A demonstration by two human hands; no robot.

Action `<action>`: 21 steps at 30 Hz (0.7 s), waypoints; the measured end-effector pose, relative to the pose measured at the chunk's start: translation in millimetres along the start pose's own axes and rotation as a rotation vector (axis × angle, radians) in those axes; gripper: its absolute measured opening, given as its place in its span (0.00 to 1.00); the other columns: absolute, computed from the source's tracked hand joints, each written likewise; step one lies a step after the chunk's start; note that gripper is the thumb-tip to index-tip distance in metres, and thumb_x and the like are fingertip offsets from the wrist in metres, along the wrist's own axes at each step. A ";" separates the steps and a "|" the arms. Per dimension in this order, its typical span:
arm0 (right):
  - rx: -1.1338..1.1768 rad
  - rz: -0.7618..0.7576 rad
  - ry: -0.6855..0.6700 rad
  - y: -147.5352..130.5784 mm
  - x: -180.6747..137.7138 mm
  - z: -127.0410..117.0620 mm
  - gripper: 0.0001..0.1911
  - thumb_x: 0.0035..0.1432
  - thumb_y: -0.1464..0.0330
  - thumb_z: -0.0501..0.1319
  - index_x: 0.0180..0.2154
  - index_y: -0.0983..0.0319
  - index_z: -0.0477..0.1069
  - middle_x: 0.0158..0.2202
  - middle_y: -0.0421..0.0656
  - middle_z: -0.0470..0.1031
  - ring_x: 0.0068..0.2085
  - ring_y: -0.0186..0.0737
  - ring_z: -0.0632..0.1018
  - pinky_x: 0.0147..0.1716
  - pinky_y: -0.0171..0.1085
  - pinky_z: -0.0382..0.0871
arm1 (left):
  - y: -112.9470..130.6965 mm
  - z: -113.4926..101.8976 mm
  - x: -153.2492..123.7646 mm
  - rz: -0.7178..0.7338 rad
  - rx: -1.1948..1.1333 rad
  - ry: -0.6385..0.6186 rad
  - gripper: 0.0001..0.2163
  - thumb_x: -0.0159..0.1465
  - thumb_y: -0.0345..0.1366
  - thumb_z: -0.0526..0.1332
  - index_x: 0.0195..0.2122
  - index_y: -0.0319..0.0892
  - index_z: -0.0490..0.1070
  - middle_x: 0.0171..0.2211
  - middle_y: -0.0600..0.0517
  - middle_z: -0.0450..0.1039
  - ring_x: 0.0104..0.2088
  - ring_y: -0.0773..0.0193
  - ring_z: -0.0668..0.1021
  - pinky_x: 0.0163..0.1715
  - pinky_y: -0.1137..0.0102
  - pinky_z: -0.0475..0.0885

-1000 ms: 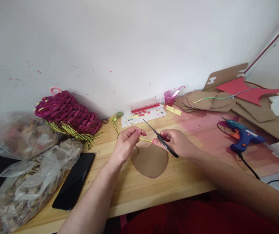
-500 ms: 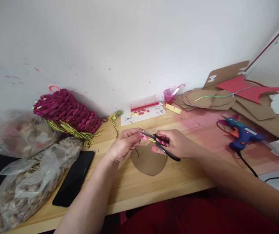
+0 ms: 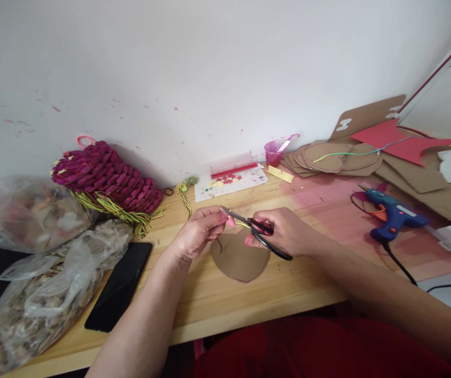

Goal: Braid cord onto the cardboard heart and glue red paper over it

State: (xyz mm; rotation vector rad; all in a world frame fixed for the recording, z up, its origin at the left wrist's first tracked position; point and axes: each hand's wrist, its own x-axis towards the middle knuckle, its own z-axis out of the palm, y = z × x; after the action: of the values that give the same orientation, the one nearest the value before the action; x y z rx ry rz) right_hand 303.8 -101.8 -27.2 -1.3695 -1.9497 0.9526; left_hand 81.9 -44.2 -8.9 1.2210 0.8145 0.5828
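Yellow cord (image 3: 242, 224): pinched in left hand (image 3: 201, 231), just approached by scissors (image 3: 258, 235) gripped in right hand (image 3: 283, 231), so seemingly within cutting reach, in from near edge of desk (image 3: 193, 319)

The person's left forearm (image 3: 146, 299) rises bare from the bottom edge, left of centre, to the left hand (image 3: 201, 231) near the middle of the frame, thumb and fingertips pinched together. The right forearm (image 3: 359, 275) slants in, also bare, from the lower right; the right hand (image 3: 282, 231), just right of centre, has its fingers curled in a grip. The hands face each other, near but apart.
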 end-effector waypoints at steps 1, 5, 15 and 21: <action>0.002 0.005 -0.002 -0.3 -0.1 0.3 0.24 0.51 0.50 0.68 0.24 0.59 0.61 0.20 0.33 0.62 0.24 0.32 0.60 0.24 0.33 0.52 | 0.2 0.0 0.0 0.000 0.000 0.003 0.15 0.56 0.46 0.68 0.27 0.37 0.73 0.15 0.63 0.45 0.17 0.76 0.47 0.18 0.74 0.39; -0.021 0.021 0.004 -1.2 -0.2 1.5 0.23 0.52 0.50 0.67 0.24 0.60 0.63 0.20 0.34 0.64 0.24 0.32 0.61 0.24 0.33 0.52 | 0.2 -0.2 -0.3 0.001 -0.016 0.020 0.15 0.55 0.46 0.68 0.26 0.37 0.73 0.15 0.63 0.44 0.17 0.76 0.46 0.18 0.74 0.39; -0.101 0.025 0.191 5.9 3.7 0.5 0.26 0.52 0.48 0.66 0.21 0.60 0.60 0.19 0.35 0.61 0.24 0.33 0.60 0.23 0.34 0.50 | -0.8 -1.7 1.5 0.045 -0.056 0.022 0.15 0.57 0.47 0.68 0.30 0.38 0.71 0.16 0.64 0.44 0.17 0.76 0.45 0.17 0.76 0.39; -0.239 0.071 0.291 11.6 6.4 -7.2 0.24 0.53 0.48 0.65 0.24 0.59 0.62 0.20 0.35 0.64 0.23 0.33 0.62 0.24 0.35 0.50 | -6.4 -5.1 7.0 0.113 -0.026 0.117 0.19 0.57 0.50 0.69 0.34 0.38 0.73 0.17 0.63 0.46 0.17 0.76 0.48 0.18 0.76 0.41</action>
State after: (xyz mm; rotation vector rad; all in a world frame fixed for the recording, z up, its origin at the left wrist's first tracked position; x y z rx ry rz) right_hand 313.6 -91.5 -32.0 -1.6189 -1.8442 0.5258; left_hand 81.8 -37.5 -17.3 1.2235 0.8370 0.7607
